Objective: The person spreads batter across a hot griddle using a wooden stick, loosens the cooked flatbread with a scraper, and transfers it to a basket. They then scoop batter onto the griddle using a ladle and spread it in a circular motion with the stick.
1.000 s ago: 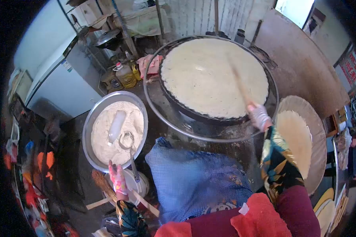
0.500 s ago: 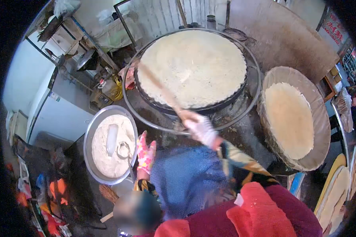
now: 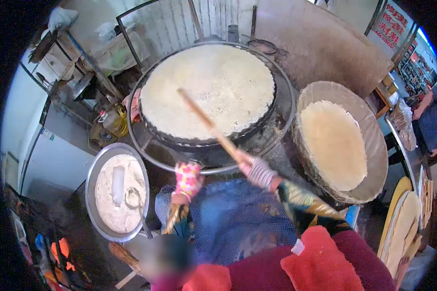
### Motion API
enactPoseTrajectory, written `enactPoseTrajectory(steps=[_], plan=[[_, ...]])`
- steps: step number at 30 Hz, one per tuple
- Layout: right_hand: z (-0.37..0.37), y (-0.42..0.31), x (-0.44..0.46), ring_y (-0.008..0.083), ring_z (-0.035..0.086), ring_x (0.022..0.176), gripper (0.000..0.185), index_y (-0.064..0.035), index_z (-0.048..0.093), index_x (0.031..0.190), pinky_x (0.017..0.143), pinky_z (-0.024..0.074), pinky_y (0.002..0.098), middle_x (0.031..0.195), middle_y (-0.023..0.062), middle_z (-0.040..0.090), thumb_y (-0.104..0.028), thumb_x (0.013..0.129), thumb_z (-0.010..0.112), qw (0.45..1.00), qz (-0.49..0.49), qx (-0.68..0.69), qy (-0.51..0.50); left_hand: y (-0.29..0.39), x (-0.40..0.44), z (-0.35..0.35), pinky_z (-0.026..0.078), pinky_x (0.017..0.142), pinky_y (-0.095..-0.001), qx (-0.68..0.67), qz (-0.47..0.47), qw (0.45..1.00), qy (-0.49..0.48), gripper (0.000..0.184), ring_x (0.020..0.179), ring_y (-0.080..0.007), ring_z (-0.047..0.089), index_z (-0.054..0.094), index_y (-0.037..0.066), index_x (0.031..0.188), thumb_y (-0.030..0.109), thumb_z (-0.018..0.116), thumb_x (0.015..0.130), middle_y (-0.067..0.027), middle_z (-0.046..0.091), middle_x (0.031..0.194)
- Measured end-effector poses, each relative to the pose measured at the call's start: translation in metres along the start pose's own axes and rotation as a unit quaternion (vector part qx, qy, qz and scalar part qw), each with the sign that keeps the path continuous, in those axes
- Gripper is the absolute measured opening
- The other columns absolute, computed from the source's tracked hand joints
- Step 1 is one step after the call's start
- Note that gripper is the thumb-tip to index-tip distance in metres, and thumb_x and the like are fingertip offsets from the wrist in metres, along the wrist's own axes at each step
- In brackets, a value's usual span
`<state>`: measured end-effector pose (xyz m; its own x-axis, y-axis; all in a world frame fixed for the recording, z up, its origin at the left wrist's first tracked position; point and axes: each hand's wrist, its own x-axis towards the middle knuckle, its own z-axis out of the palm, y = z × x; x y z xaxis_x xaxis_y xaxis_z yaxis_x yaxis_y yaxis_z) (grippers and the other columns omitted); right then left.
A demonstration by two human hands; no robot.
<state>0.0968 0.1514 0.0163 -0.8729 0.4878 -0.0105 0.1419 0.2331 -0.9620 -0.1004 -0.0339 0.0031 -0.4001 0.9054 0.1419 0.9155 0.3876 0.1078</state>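
My right hand (image 3: pixel 258 170), in a striped glove, is closed round the near end of a long wooden stick (image 3: pixel 206 121). The stick slants up and left over a large round griddle (image 3: pixel 204 142), which a pale flatbread (image 3: pixel 213 92) covers almost to its edge. A metal ring (image 3: pixel 290 119) surrounds the griddle. At the ring's near side is my left hand (image 3: pixel 188 180), in a pink floral glove, its fingers curled over the metal. Left of it stands a metal basin (image 3: pixel 90 194) of pale batter, holding a whitish cylindrical object (image 3: pixel 117 186) and a ladle (image 3: pixel 133 198).
To the right, a deep lined basket (image 3: pixel 376 165) holds a round flatbread (image 3: pixel 334 145). More flatbreads (image 3: pixel 404 233) lean at the lower right. An oil bottle (image 3: pixel 114 125) stands by the griddle's left. Another person (image 3: pixel 434 114) is at the far right.
My left hand has moved from beside the basin to the ring. The stick has swung, its far tip now over the flatbread's middle instead of its left edge. The camera view has shifted.
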Motion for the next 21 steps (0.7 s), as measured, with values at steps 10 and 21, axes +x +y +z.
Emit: enactPoseTrajectory(steps=[10,21], plan=[[-0.098,-0.023,0.042,0.0345,0.064,0.075,0.043,-0.0229,0.037,0.134,0.065,0.0503,0.0449,0.084,0.0206,0.065,-0.018,0.091,0.038,0.856,0.109,-0.503,0.059,0.145,0.044,0.031,0.027,0.099,-0.0536,-0.109,-0.049,0.993,0.023,0.038,0.101,-0.0367,0.050,0.057,0.004,0.096,0.031,0.065,0.070,-0.0174,0.056,0.096],[-0.024,0.002,0.039,0.0228,0.056,0.109,0.045,-0.0102,0.040,0.134,0.093,0.0412,0.0294,0.118,0.0151,0.058,-0.020,0.091,0.046,0.965,0.039,-0.253,-0.055,0.165,0.058,0.081,0.024,0.103,-0.0521,-0.083,-0.046,0.990,0.101,0.033,0.108,-0.0324,0.046,0.056,0.007,0.108,0.022,0.051,0.079,-0.0138,0.055,0.102]])
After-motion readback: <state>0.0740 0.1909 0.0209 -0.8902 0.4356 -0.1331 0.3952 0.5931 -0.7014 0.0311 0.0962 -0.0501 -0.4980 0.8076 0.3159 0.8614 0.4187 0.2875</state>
